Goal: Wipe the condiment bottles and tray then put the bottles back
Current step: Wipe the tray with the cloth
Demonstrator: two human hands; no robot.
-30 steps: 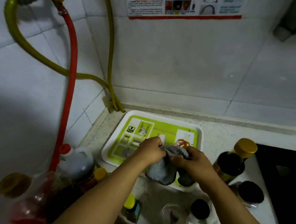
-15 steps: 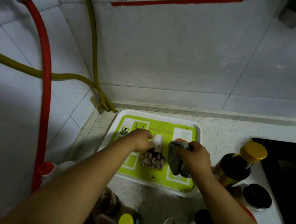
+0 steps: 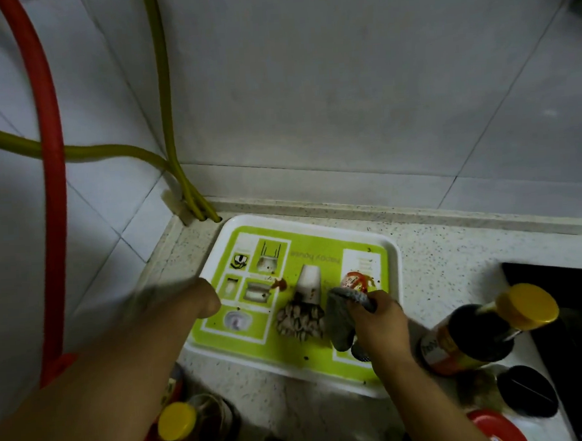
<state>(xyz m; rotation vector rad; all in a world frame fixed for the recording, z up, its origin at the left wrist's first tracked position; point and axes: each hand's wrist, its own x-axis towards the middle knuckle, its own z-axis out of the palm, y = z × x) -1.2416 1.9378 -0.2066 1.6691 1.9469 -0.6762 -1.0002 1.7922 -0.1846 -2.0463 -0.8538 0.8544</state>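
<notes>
Bottles crowd the near edge of the desk (image 3: 449,261): a yellow-capped jar (image 3: 177,421) by my left forearm, a black-lidded jar (image 3: 526,391) and a red lid (image 3: 493,427) by my right forearm. Soy sauce bottle (image 3: 477,336), dark with a yellow cap, stands tilted in view just right of my right wrist, off the tray, near the black stove edge (image 3: 559,289).

Right hand (image 3: 381,320) sits over the tray's near right part. Its fingers (image 3: 372,299) are curled round a grey cloth (image 3: 340,319), bunched, one end hanging down toward the tray floor. The cloth's top fold lies just beside a small red-labelled jar (image 3: 356,281) on the tray's right panel; I cannot tell whether they touch.

Left hand (image 3: 202,299) is blurred, over the tray's left rim. Fingers look curled in with nothing in them, but the blur leaves me unsure how tight.

Between the hands, a white-capped spice bottle (image 3: 305,308) lies on the tray (image 3: 317,224), cap pointing to the far rim, patterned body toward me. It is close to the cloth and free of both hands. A brown smear (image 3: 280,284) sits just left of its cap.

Tray is green with a white rim, its left panels bare. Its far rim runs near the wall base, its left corner near the yellow hoses (image 3: 185,192) that enter the desk corner. A red hose (image 3: 53,166) hangs down the left wall. Speckled desk shows open between tray and stove, and behind the tray's right end.
</notes>
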